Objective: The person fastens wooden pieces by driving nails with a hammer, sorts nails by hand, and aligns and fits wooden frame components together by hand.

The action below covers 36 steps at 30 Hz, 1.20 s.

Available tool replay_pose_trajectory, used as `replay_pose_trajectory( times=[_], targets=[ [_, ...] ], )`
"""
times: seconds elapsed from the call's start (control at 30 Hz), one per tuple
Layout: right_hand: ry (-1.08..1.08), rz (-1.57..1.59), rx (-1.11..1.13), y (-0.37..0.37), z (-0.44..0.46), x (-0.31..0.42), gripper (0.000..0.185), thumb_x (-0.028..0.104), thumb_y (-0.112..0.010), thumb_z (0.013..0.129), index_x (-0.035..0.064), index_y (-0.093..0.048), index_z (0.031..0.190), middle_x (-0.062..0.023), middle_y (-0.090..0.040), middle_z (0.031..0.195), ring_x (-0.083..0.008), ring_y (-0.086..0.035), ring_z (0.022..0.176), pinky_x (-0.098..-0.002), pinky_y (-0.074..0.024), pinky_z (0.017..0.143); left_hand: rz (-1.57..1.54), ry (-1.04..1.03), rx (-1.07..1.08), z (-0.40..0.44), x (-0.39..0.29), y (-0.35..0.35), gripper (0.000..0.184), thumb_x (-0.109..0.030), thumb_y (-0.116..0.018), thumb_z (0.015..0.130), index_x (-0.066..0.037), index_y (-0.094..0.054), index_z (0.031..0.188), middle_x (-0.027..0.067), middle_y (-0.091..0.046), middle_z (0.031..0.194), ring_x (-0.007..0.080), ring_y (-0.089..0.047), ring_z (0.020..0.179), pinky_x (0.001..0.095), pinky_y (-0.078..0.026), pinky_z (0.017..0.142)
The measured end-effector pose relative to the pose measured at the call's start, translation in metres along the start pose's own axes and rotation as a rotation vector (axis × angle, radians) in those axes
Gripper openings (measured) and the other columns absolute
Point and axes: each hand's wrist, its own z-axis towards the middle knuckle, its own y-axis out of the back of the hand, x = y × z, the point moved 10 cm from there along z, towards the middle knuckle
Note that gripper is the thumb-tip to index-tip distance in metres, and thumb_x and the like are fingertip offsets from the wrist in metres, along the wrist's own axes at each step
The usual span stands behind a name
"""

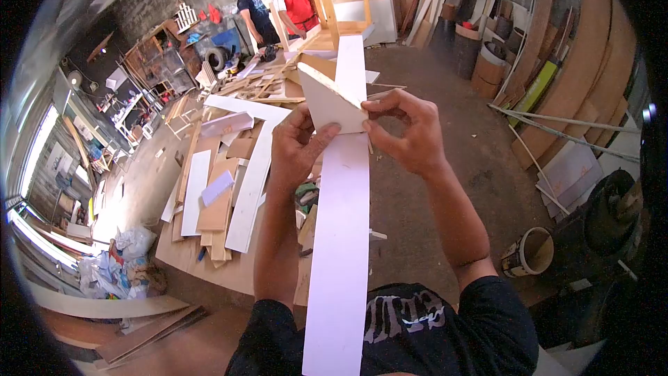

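Both hands are raised in front of me around a small triangular white board piece (327, 101) with a rough, pale cut edge. My left hand (296, 143) grips its lower left side, thumb on the face. At its lower right corner, the thumb and fingers of my right hand (403, 125) are pinched on the edge. Beneath the piece runs a long white board (339, 251), stretching from my chest away into the room. Whether the triangle rests on that board or is held just above it, I cannot tell.
Left of the long board, white and brown offcuts (219, 195) lie piled on a low surface. Two people (282, 10) stand at the back by a wooden frame (341, 24). Tall panels (584, 63) lean along the right wall, and a bucket (529, 251) sits at lower right.
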Motion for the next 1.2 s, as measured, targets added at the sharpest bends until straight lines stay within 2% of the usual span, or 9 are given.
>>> replay_pose_trajectory(
  times=[0.1,0.17,0.4,0.5,0.6,0.7,0.8,0.83,1.2],
  targets=[
    [0.013,0.006,-0.003,-0.001,-0.003,0.001,0.019,0.005,-0.076,0.075,-0.0011,-0.069,0.091,-0.0124,-0.074,0.093,-0.0150,-0.071,0.084,-0.0291,-0.0562,0.080,0.035,-0.009,0.038,0.001,-0.010,-0.001,0.036,-0.001,-0.071,0.086,0.006,-0.058,0.120,0.0149,-0.068,0.111,0.0181,-0.064,0.104,0.0315,-0.051,0.091],
    [0.023,-0.006,-0.005,-0.001,-0.005,0.003,0.018,0.005,-0.076,0.075,-0.0013,-0.068,0.091,-0.0127,-0.074,0.095,-0.0155,-0.071,0.086,-0.0293,-0.0564,0.081,0.141,0.094,0.066,0.002,-0.007,0.000,0.037,-0.001,-0.073,0.085,0.005,-0.059,0.119,0.0147,-0.068,0.111,0.0173,-0.064,0.104,0.0312,-0.051,0.091],
    [-0.044,0.068,-0.004,0.002,-0.008,0.003,0.019,0.000,-0.074,0.076,-0.0029,-0.067,0.093,-0.0140,-0.073,0.099,-0.0166,-0.071,0.091,-0.0295,-0.0580,0.084,0.093,0.147,0.109,0.004,0.000,-0.002,0.041,-0.002,-0.077,0.081,0.005,-0.060,0.118,0.0147,-0.069,0.110,0.0190,-0.065,0.104,0.0315,-0.052,0.090],
    [-0.065,0.056,-0.020,0.004,-0.009,0.003,0.019,0.001,-0.073,0.076,-0.0026,-0.068,0.095,-0.0129,-0.073,0.099,-0.0163,-0.071,0.088,-0.0298,-0.0588,0.084,0.074,0.108,0.081,0.003,0.002,-0.005,0.045,-0.001,-0.078,0.080,0.004,-0.059,0.121,0.0152,-0.069,0.111,0.0204,-0.065,0.106,0.0325,-0.051,0.092],
    [-0.035,0.019,-0.037,0.007,-0.009,0.007,0.018,0.003,-0.074,0.077,-0.0009,-0.069,0.094,-0.0119,-0.073,0.098,-0.0158,-0.071,0.086,-0.0299,-0.0591,0.082,0.037,-0.179,-0.012,0.006,-0.027,-0.008,0.046,0.001,-0.075,0.082,0.006,-0.056,0.123,0.0147,-0.068,0.109,0.0203,-0.064,0.105,0.0331,-0.050,0.093],
    [-0.004,-0.017,-0.014,0.006,-0.009,0.015,0.018,0.002,-0.073,0.077,-0.0017,-0.068,0.095,-0.0121,-0.072,0.098,-0.0168,-0.071,0.088,-0.0304,-0.0587,0.084,0.029,-0.007,0.062,0.005,-0.013,-0.008,0.041,0.002,-0.072,0.084,0.006,-0.056,0.122,0.0147,-0.068,0.109,0.0191,-0.064,0.104,0.0326,-0.050,0.092],
    [-0.019,-0.039,-0.002,0.002,-0.008,0.017,0.021,0.003,-0.072,0.078,-0.0007,-0.068,0.098,-0.0114,-0.072,0.097,-0.0163,-0.070,0.089,-0.0304,-0.0588,0.083,-0.008,0.032,0.034,0.004,-0.009,-0.006,0.037,0.002,-0.071,0.085,0.006,-0.057,0.120,0.0152,-0.068,0.111,0.0186,-0.064,0.105,0.0325,-0.050,0.092],
    [-0.018,-0.047,-0.018,0.002,-0.008,0.018,0.023,0.005,-0.074,0.077,0.0016,-0.069,0.100,-0.0102,-0.073,0.096,-0.0144,-0.071,0.086,-0.0298,-0.0595,0.079,-0.007,0.030,0.031,0.004,-0.009,-0.006,0.037,0.002,-0.071,0.085,0.006,-0.057,0.120,0.0152,-0.068,0.111,0.0186,-0.064,0.105,0.0325,-0.050,0.092],
    [-0.092,0.013,-0.008,-0.014,-0.008,0.013,0.030,0.003,-0.070,0.081,0.0044,-0.067,0.110,-0.0092,-0.071,0.099,-0.0139,-0.068,0.091,-0.0307,-0.0587,0.083,0.042,-0.070,0.009,-0.003,-0.019,0.008,0.044,0.002,-0.071,0.085,0.005,-0.052,0.125,0.0164,-0.063,0.120,0.0213,-0.060,0.114,0.0331,-0.045,0.101]
  ],
)
